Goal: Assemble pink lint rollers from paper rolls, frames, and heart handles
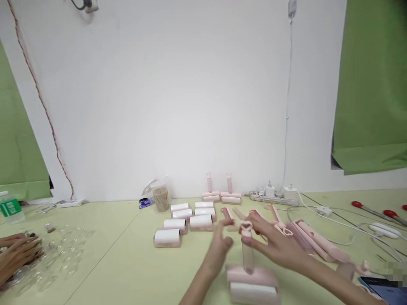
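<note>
A pink lint roller (252,277) with a white roll, a clear handle and a heart-shaped top stands upright at the table's front edge. My right hand (276,243) grips it at the top of the handle, the thumb against the heart end. Just left of the handle is my left hand (216,250), slightly blurred, its fingers apart and nothing in them. Behind my hands lie loose pink handle parts (229,219). Several white rolls in pink covers (167,238) sit in rows to the left. Two assembled lint rollers (231,197) stand by the wall.
Tape (161,199) sits near the wall. Cables, a power strip (274,199), long pink pieces (321,243), red-handled tools (372,210) and a phone (386,290) occupy the right. Another person's hands (19,258) are at far left, beside clear plastic pieces (60,254) and a bottle (11,207).
</note>
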Demonstrator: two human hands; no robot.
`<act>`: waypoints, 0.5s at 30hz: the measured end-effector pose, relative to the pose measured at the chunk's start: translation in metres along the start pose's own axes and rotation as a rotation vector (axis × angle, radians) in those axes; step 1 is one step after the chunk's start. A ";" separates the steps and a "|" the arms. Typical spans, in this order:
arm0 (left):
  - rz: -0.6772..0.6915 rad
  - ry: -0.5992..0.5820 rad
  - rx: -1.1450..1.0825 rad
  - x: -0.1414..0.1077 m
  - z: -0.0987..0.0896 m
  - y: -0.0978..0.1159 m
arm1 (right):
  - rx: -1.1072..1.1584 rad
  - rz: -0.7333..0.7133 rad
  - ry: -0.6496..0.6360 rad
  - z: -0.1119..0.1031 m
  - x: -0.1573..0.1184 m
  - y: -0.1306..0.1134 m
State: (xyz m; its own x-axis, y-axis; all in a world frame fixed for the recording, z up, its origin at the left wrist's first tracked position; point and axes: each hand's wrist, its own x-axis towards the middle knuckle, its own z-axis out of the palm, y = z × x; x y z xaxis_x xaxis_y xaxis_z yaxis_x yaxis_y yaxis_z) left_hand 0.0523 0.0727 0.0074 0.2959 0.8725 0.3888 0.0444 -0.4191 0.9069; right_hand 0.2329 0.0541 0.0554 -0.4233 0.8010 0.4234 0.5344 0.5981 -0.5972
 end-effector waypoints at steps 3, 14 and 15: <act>0.073 0.621 0.442 -0.005 -0.047 -0.029 | 0.130 -0.013 0.181 -0.008 0.042 0.001; -0.474 1.000 1.057 -0.030 -0.115 -0.101 | 0.198 -0.022 0.439 0.088 0.243 0.046; -0.470 0.998 1.056 -0.030 -0.115 -0.102 | 0.191 -0.017 0.423 0.100 0.252 0.050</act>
State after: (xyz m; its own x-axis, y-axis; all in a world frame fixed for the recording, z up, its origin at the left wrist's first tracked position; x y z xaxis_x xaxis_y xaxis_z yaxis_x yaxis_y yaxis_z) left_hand -0.0710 0.1185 -0.0780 -0.6638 0.5997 0.4469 0.7142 0.3311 0.6167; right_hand 0.0802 0.2831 0.0641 -0.0738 0.7555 0.6510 0.3687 0.6272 -0.6861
